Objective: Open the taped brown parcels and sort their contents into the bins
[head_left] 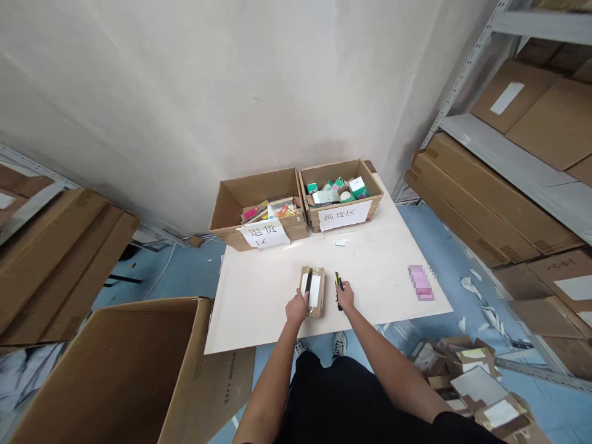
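Observation:
A small taped cardboard box (pixel 317 308) with a white label lies on the white table (pixel 259 296). My left hand (pixel 297 307) grips its left side, with the fingers closed at the edge. A narrow dark strip (pixel 309 280) shows on the box's top by my fingertips; I cannot tell what it is. To the right of the box, apart from it, my right hand (pixel 345 296) is closed around a black and yellow utility knife (pixel 340 283), which points away from me.
Two labelled cardboard boxes stand at the table's back: a left bin (pixel 222 213) with mixed packets, a right bin (pixel 377 200) with green-white cartons. A blurred pink item (pixel 420 283) lies at right. A large open carton (pixel 139 320) stands left; discarded boxes (pixel 481 388) cover the floor at right.

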`<state>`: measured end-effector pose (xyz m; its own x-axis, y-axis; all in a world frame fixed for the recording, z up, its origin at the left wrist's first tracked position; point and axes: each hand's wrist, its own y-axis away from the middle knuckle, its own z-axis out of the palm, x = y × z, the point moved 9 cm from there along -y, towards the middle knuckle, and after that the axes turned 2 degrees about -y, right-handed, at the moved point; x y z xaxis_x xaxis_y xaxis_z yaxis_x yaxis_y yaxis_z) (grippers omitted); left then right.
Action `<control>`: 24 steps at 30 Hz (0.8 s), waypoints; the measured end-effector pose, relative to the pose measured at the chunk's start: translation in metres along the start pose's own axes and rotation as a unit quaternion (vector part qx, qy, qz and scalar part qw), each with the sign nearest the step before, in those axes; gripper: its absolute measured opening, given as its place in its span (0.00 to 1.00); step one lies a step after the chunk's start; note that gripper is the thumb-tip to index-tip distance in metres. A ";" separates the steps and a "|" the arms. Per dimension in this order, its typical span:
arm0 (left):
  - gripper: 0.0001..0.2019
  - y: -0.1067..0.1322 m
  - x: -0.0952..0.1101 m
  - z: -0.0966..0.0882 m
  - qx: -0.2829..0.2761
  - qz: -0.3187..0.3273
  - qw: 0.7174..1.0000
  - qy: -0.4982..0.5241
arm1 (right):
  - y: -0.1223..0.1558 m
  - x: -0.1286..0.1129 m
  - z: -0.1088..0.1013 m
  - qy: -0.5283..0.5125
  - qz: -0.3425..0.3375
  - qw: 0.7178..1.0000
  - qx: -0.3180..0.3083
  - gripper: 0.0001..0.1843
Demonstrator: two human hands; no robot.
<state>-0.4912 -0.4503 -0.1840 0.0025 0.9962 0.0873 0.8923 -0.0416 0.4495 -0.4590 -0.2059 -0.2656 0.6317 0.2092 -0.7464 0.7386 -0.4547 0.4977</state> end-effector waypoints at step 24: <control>0.31 -0.002 -0.010 -0.004 -0.033 -0.020 0.997 0.063 | 0.048 -0.092 0.092 0.233 -0.108 0.966 -0.041 0.49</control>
<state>-0.4943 -0.4604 -0.1823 -0.0921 0.9799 0.1767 0.8591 -0.0115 0.5117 -0.5029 -0.3270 -0.2135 0.4842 0.6671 -0.5662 0.8690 -0.2911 0.4002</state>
